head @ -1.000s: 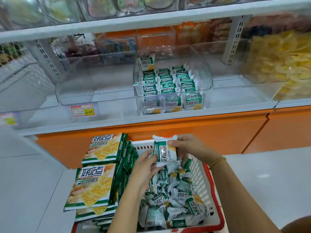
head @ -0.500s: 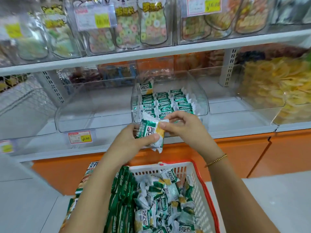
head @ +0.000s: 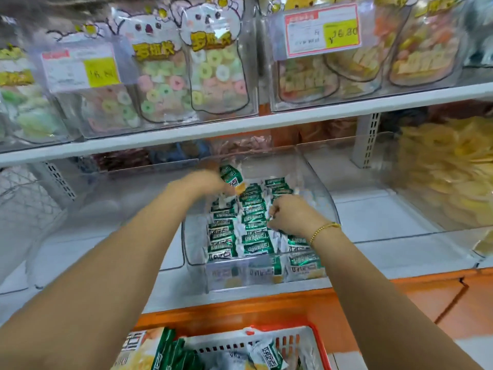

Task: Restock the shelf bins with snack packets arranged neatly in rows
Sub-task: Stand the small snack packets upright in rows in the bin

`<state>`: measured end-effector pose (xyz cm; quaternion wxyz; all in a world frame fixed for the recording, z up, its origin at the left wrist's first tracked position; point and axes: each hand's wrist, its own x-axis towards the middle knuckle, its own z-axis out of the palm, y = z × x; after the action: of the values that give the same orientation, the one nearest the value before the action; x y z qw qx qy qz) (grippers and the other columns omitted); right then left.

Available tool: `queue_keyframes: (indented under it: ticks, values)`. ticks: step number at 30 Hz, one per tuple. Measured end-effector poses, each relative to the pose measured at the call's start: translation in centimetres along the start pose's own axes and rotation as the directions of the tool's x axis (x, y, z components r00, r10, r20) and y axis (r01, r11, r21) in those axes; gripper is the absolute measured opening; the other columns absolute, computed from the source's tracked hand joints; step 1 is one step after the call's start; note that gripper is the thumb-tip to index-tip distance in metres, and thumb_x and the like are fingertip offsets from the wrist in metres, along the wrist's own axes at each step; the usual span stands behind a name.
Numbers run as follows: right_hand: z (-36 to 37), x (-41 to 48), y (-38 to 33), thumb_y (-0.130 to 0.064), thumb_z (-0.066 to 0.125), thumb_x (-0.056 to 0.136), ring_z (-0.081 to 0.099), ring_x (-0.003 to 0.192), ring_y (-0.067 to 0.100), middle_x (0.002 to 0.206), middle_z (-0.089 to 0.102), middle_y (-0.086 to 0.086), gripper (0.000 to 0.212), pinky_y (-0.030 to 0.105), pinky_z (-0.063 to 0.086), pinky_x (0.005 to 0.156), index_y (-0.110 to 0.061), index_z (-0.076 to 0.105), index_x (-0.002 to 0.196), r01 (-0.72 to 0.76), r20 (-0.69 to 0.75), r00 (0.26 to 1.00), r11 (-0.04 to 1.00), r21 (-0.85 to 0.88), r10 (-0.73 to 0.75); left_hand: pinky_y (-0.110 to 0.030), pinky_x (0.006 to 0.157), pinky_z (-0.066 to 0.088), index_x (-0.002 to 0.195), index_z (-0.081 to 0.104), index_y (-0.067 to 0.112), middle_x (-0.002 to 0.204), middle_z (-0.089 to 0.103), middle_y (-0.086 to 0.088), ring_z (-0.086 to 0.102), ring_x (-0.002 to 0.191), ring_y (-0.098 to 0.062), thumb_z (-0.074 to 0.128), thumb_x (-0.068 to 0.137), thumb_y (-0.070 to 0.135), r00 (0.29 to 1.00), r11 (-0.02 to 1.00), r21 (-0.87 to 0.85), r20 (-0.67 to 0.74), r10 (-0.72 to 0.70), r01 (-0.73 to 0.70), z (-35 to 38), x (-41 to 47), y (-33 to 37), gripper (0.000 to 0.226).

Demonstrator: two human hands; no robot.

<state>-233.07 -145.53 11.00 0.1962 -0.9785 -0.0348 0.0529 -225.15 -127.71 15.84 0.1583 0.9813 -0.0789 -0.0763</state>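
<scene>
I see a white shelf (head: 266,121) running across the frame. On the board below it, at centre, stands a clear plastic bin (head: 321,198). At the bottom edge is a red-rimmed basket (head: 318,343) holding large green-and-yellow biscuit packs (head: 144,351) and loose small packets. At the right is a heap of pale yellow crisps (head: 448,169) behind clear plastic.

Across the top, clear bags of pastel ring sweets (head: 213,76) carry cartoon animal heads and yellow Chinese lettering, too blurred for me to read.

My left hand (head: 208,182) is motion-blurred at the back left of the bin, against a tilted packet (head: 230,174). I cannot tell whether it grips it. My right hand (head: 290,214) has curled fingers resting on the right-hand row. I cannot tell whether it pinches anything.

The snack packets (head: 253,231) fill the bin in three rows running front to back. They are shiny green with white crimped ends and white panels of dark Chinese characters.

The upper-right price tag (head: 322,29) reads 16.80 on yellow. The upper-left tag (head: 82,68) is illegible. A gold bracelet (head: 324,228) circles my right wrist.
</scene>
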Motion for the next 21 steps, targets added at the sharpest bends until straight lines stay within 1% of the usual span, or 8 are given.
queue_keyframes:
  ticks: [2,4,6,9,11,13,16,21]
  values:
    - [0.4,0.4,0.2,-0.016,0.065,0.087,0.063,0.093,0.03,0.103,0.067,0.022,0.03,0.036,0.052,0.079,0.009,0.066,0.103,0.01,-0.023,1.0,0.998,0.055,-0.008,-0.031,0.098,0.042,0.14,0.04,0.011,0.141,0.046,-0.01,0.049,0.123,-0.028,0.076,0.076,0.039,0.998,0.998,0.039,0.054,0.038,-0.041,0.0,2.2,-0.3,0.079]
    - [0.5,0.5,0.5,-0.015,0.067,0.085,0.062,0.083,0.028,0.095,0.067,0.022,0.032,0.032,0.048,0.07,0.008,0.065,0.108,0.025,-0.035,0.999,0.997,0.072,-0.022,-0.033,0.101,0.041,0.143,0.038,0.011,0.144,0.044,-0.01,0.047,0.125,-0.028,0.078,0.073,0.041,0.995,0.981,0.175,0.061,0.078,-0.087,-0.1,3.9,-0.8,0.085]
    - [0.6,0.6,0.7,-0.018,0.067,0.084,0.06,0.08,0.027,0.097,0.066,0.024,0.037,0.031,0.047,0.068,0.008,0.064,0.11,0.04,-0.021,0.999,0.998,0.055,-0.039,-0.03,0.088,0.046,0.139,0.044,0.007,0.136,0.051,-0.012,0.054,0.112,-0.024,0.077,0.075,0.036,0.994,0.954,0.282,0.061,0.088,-0.102,-0.1,5.2,-1.0,0.077]
    - [0.7,0.3,0.6,-0.028,0.067,0.086,0.059,0.104,0.028,0.117,0.062,0.017,0.043,0.037,0.05,0.088,0.0,0.062,0.118,0.068,0.032,0.997,0.998,0.015,-0.069,-0.025,0.072,0.044,0.129,0.052,0.004,0.121,0.059,-0.013,0.056,0.094,-0.022,0.073,0.081,0.03,0.993,0.909,0.4,0.035,0.111,-0.116,-0.2,6.2,-1.1,0.059]
    - [0.6,0.0,0.5,-0.033,0.066,0.087,0.054,0.114,0.024,0.126,0.058,0.01,0.046,0.036,0.045,0.097,-0.006,0.059,0.123,0.09,0.054,0.994,0.996,0.013,-0.09,-0.024,0.064,0.045,0.117,0.059,0.003,0.1,0.063,-0.009,0.059,0.081,-0.02,0.07,0.084,0.026,0.99,0.871,0.473,0.035,0.134,-0.135,-0.2,6.2,-1.2,0.042]
    - [0.4,-0.6,0.5,-0.036,0.065,0.087,0.051,0.119,0.022,0.131,0.055,0.007,0.049,0.033,0.043,0.099,-0.01,0.056,0.127,0.103,0.052,0.993,0.994,0.044,-0.106,-0.022,0.053,0.042,0.104,0.062,0.004,0.077,0.057,-0.002,0.054,0.064,-0.013,0.068,0.084,0.013,0.99,0.858,0.499,0.003,0.139,-0.122,0.0,6.1,-1.3,0.023]
    - [-0.1,-1.7,0.3,-0.04,0.064,0.088,0.053,0.116,0.02,0.135,0.051,0.005,0.052,0.031,0.044,0.096,-0.014,0.051,0.132,0.121,0.016,0.992,0.989,0.087,-0.123,-0.023,0.048,0.041,0.095,0.061,0.002,0.07,0.052,-0.001,0.052,0.058,-0.012,0.057,0.086,-0.001,0.99,0.838,0.533,-0.007,0.141,-0.116,0.7,5.5,-0.9,0.01]
    - [-0.5,-4.2,-0.3,-0.039,0.064,0.088,0.06,0.097,0.018,0.13,0.055,0.004,0.041,0.024,0.046,0.078,-0.018,0.059,0.123,0.159,-0.121,0.983,0.975,0.157,-0.141,-0.024,0.051,0.041,0.095,0.056,0.001,0.072,0.05,-0.004,0.05,0.06,-0.015,0.056,0.09,0.003,0.997,0.858,0.508,0.022,0.078,-0.079,1.1,2.9,0.2,0.005]
